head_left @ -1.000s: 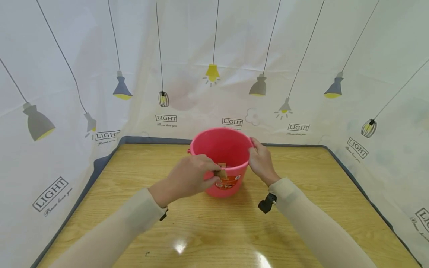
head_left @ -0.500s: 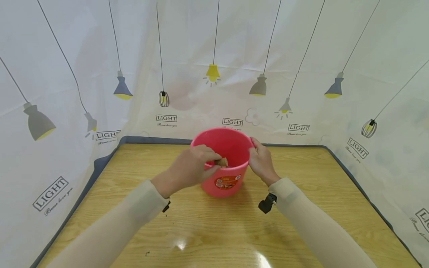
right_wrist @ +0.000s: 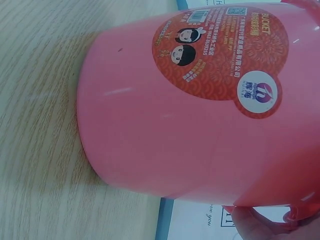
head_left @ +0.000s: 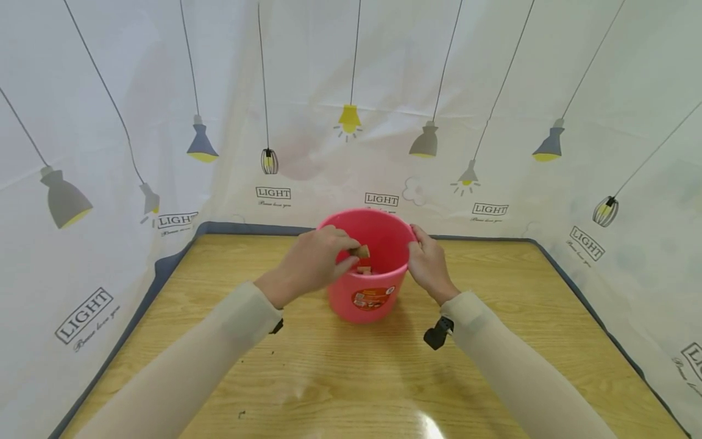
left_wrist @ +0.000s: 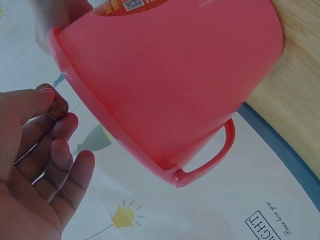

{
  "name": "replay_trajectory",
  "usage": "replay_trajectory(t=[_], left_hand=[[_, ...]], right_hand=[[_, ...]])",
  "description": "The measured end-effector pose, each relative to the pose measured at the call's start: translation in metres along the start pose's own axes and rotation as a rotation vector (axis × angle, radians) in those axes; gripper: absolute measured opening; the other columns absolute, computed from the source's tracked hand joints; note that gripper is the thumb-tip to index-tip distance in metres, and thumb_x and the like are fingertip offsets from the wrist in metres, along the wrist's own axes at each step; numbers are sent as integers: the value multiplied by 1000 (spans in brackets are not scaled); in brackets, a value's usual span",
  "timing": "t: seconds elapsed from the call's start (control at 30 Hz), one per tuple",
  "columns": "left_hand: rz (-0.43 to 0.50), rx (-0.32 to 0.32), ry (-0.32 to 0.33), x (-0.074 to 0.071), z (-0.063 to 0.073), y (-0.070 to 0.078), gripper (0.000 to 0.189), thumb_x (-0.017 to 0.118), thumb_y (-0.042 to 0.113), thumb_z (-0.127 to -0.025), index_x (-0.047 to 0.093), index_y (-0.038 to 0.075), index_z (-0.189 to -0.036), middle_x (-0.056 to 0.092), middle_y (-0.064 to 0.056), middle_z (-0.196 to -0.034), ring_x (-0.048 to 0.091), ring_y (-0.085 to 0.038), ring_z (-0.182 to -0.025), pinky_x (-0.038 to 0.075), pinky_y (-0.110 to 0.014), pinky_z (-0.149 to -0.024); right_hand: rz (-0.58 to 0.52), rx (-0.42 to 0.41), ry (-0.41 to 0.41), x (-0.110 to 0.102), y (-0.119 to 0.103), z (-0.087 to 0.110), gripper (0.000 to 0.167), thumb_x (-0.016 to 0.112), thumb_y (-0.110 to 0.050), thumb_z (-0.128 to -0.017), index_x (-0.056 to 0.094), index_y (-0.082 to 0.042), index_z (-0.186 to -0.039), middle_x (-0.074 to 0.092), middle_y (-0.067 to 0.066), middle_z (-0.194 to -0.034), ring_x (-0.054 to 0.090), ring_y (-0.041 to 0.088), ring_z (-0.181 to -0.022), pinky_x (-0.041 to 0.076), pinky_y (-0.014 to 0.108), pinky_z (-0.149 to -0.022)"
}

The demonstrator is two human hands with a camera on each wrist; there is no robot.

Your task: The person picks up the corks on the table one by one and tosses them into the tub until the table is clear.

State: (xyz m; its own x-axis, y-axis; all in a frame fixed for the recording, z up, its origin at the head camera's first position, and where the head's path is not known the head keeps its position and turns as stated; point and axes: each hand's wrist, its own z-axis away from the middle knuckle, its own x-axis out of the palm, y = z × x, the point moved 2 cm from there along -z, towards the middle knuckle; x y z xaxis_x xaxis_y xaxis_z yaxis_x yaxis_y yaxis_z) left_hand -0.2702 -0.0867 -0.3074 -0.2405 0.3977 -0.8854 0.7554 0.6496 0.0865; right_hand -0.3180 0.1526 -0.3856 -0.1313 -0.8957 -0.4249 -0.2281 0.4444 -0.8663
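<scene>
A pink plastic bucket (head_left: 368,299) with a red label stands upright on the wooden table. Between thumb and fingertips, my left hand (head_left: 309,262) pinches a small brown cork (head_left: 361,251) over the near part of the opening. Speckled sides show on the cork (left_wrist: 58,107) in the left wrist view, where the other fingers of my left hand (left_wrist: 42,165) are loosely bent. My right hand (head_left: 430,262) grips the bucket's rim on the right side, its fingers (right_wrist: 260,227) beside the handle joint in the right wrist view. Another tan piece (head_left: 364,269) shows inside the bucket.
The bucket's pink handle (left_wrist: 227,150) hangs down on its left side. A white cloth (head_left: 307,122) printed with lamps surrounds the wooden table (head_left: 340,378) at the back and sides, with a blue-grey border along the table's edges. Small dark specks (head_left: 242,414) lie near the front.
My left hand has moved up and slightly forward, taking the cork from in front of the near rim to over the opening. My right hand and the bucket have stayed in place.
</scene>
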Motion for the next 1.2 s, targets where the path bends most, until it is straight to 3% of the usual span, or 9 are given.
replay_trajectory(t=[0.13,0.37,0.63,0.97,1.2], left_hand=[[-23,-25,-26,4,-4,-3,19,79,23,-91,80,15,-108,75,4,-98,67,-12,-86,58,-25,-73],[-44,-89,-110,11,-11,-9,19,77,26,-93,80,17,-109,74,5,-98,64,-11,-86,57,-24,-71],[-41,-149,-188,18,-17,-15,19,77,28,-93,80,19,-110,75,6,-99,64,-11,-86,57,-26,-73],[-11,-183,-247,22,-19,-20,20,77,27,-94,80,18,-112,76,6,-97,64,-10,-82,57,-25,-71],[18,-231,-285,22,-20,-20,32,75,26,-95,76,12,-124,76,-2,-115,70,-19,-101,59,-35,-85]], right_hand=[[0,0,2,0,0,0,55,34,-21,-107,34,-5,-160,65,18,-112,50,22,-57,45,27,-56],[15,0,11,0,-1,0,55,33,-21,-106,36,-6,-159,57,15,-143,61,31,-90,48,37,-84],[7,3,7,0,-2,0,55,33,-21,-106,36,-6,-159,60,15,-136,61,34,-92,49,40,-85],[2,-2,5,0,-3,0,54,34,-20,-107,36,-6,-159,62,18,-131,60,33,-84,50,37,-77],[2,2,0,0,-3,0,54,33,-20,-107,35,-6,-159,62,19,-130,59,33,-83,49,38,-78]])
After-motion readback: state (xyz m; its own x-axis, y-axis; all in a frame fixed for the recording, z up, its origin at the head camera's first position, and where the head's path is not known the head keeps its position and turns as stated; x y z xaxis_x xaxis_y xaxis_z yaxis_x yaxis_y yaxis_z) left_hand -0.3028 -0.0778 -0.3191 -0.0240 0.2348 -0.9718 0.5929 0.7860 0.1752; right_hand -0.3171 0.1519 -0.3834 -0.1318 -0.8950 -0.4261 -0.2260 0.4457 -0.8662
